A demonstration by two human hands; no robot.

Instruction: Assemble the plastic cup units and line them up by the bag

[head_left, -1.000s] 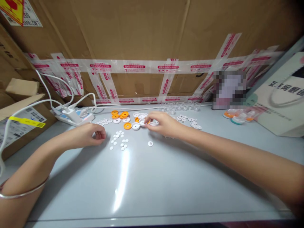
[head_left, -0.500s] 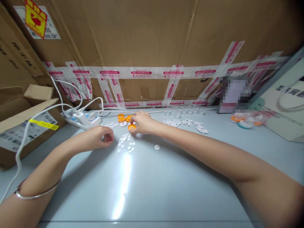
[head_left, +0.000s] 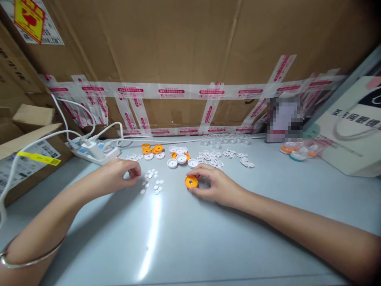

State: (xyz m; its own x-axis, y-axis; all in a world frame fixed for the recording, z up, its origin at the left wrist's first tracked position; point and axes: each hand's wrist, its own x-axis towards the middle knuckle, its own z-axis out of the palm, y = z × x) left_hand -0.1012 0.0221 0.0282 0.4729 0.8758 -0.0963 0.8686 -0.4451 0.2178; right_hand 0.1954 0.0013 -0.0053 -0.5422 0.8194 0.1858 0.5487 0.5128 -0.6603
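Leftmost, an open brown cardboard box (head_left: 64, 153) is standing with its contents hidden. The left hand (head_left: 119, 174) is curling narrowly over the grey desk (head_left: 208, 246); whether it is holding anything, I can't quite tell. Small white plastic discs (head_left: 150, 176) are lying just to its right. Farther right, a round orange plastic cap (head_left: 187, 181), having no long axis, is sitting between the right hand (head_left: 222, 184)'s thumb and fingers, that hand being clearly nearer.
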